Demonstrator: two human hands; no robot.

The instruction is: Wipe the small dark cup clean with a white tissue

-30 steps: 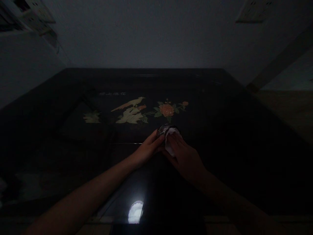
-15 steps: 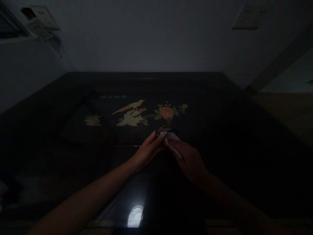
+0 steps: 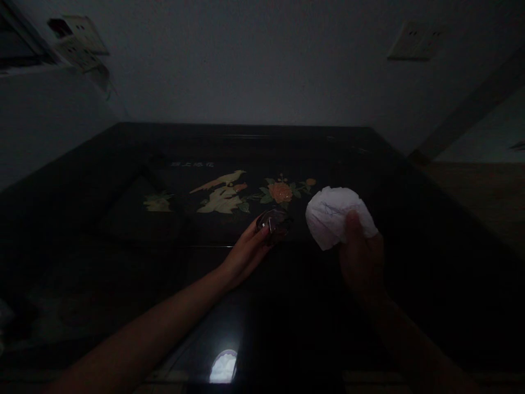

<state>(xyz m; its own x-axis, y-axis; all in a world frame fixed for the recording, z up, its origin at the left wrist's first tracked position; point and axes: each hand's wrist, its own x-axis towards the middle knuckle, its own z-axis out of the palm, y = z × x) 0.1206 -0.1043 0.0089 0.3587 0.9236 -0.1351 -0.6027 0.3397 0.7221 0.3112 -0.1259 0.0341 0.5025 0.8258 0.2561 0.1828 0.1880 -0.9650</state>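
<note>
In dim light, my left hand (image 3: 248, 249) is closed around a small see-through glass (image 3: 275, 223) just above the dark, glossy table (image 3: 287, 306). Its rim and a few highlights show; the lower part is hard to make out. To the right, my right hand (image 3: 363, 257) pinches a white paper tissue (image 3: 334, 216), thumb on top and the sheet fanned out toward the left. A gap separates the tissue from the glass. Behind both hands lies a table inlay of a pale bird (image 3: 223, 179) and an orange flower (image 3: 280, 191).
A pale wall (image 3: 246, 65) rises behind the table's far edge. Wall sockets (image 3: 414, 41) sit at the upper right, and a power strip (image 3: 77, 53) at the upper left. A bright light reflection (image 3: 223, 366) shows on the near tabletop.
My right hand has moved right, away from the glass, taking the tissue with it; the tissue now shows spread out. My left hand stays in place with the glass.
</note>
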